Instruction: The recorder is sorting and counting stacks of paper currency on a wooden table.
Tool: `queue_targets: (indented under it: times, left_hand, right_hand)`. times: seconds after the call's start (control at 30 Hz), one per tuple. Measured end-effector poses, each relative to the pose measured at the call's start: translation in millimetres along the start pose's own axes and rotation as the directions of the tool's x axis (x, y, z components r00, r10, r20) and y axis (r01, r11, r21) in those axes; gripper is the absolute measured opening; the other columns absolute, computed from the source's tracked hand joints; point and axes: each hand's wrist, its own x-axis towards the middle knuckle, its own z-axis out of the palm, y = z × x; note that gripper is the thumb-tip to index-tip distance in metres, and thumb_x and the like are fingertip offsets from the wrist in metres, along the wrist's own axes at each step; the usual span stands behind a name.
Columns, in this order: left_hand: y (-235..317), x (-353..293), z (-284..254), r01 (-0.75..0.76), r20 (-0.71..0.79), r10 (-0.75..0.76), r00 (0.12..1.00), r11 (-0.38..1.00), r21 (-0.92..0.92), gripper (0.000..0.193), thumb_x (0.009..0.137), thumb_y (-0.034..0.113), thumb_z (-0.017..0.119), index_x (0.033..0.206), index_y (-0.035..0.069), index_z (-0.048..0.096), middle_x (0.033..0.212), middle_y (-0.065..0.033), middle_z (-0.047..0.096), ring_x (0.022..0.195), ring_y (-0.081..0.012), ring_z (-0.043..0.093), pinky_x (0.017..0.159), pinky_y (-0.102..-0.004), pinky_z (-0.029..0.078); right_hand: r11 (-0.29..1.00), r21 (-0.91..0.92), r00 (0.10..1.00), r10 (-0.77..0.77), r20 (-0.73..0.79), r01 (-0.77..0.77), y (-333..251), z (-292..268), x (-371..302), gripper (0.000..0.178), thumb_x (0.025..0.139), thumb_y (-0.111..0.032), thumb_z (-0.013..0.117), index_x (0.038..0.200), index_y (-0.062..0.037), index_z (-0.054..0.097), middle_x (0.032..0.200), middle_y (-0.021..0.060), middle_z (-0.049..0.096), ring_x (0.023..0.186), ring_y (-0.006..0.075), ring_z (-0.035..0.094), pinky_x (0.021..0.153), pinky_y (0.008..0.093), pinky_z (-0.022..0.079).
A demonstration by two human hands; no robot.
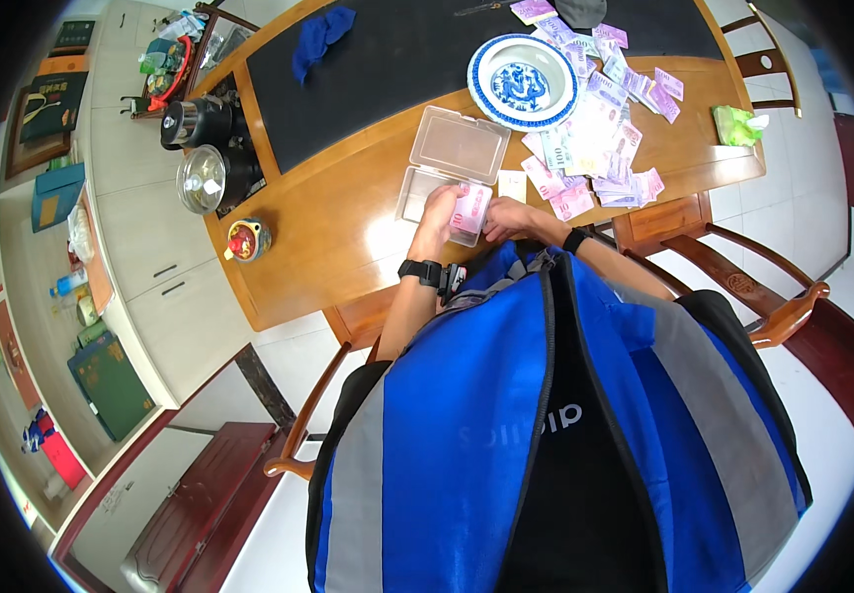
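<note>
Above the wooden table (318,237), the left hand (437,215) grasps a pink banknote (469,209) over the clear plastic box (414,194) (its lid (459,144) open); the right hand (509,219) curls just beside, its hold impossible to tell.

The left forearm (405,318) rises bare across the near edge of the desk (333,232), tilted slightly to the right, and ends in the left hand (433,213), which is just inside that edge with its fingers closed in a grip. The right forearm (623,267), also bare, slants in from the right to the right hand (512,218), which is over the same near edge area, fingers bent and tips hard to make out; the two hands are near each other, apart.
</note>
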Motion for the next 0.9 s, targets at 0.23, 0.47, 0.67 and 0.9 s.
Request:
queue_targets:
  times: [0.23, 0.47, 0.67, 0.9]
  left_hand:
    - [-36, 33, -3, -0.155, -0.197, 0.143, 0.97, 0.987, -0.045, 0.027, 0.076, 0.017, 0.045, 0.095, 0.0, 0.054, 0.088, -0.0122, 0.057, 0.076, -0.0239, 0.056, 0.065, -0.0411, 0.046]
    - [-29, 11, 6, -0.134, -0.26, 0.052, 0.964, 0.941, -0.31, 0.039, 0.077, 0.029, 0.047, 0.103, 0.0, 0.052, 0.098, -0.013, 0.055, 0.096, -0.0236, 0.049, 0.083, -0.0439, 0.037]
    - [-59, 36, 7, -0.347, -0.231, 0.513, 0.827, 0.788, 0.509, 0.031, 0.08, 0.017, 0.043, 0.102, -0.003, 0.051, 0.096, -0.0178, 0.056, 0.09, -0.0281, 0.053, 0.08, -0.0316, 0.041]
    - [-45, 13, 16, -0.323, -0.189, 0.317, 0.929, 0.947, 0.002, 0.035, 0.084, 0.02, 0.045, 0.11, -0.003, 0.049, 0.108, -0.0188, 0.051, 0.102, -0.023, 0.048, 0.086, -0.0297, 0.038]
  right_hand:
    - [0.988, -0.094, 0.99, 0.112, -0.089, -0.12, -8, 11, 4, 0.03, 0.079, -0.02, 0.045, 0.096, 0.0014, 0.056, 0.088, 0.0158, 0.063, 0.073, 0.0217, 0.063, 0.056, 0.0261, 0.05]
    - [0.995, -0.06, 0.991, 0.076, -0.111, -0.083, -8, 8, -2, 0.036, 0.078, -0.024, 0.047, 0.1, 0.0029, 0.055, 0.089, 0.0167, 0.062, 0.074, 0.0239, 0.063, 0.059, 0.0307, 0.051]
    - [0.956, -0.27, 0.992, 0.089, -0.091, -0.11, -10, 1, -3, 0.03, 0.079, -0.018, 0.042, 0.101, 0.0005, 0.053, 0.093, 0.0163, 0.061, 0.082, 0.0242, 0.061, 0.072, 0.0312, 0.049]
    - [1.0, -0.008, 0.985, 0.012, -0.172, -0.014, -9, -12, -24, 0.032, 0.082, -0.014, 0.039, 0.109, 0.0011, 0.049, 0.094, 0.0145, 0.061, 0.082, 0.0236, 0.061, 0.072, 0.0307, 0.048]
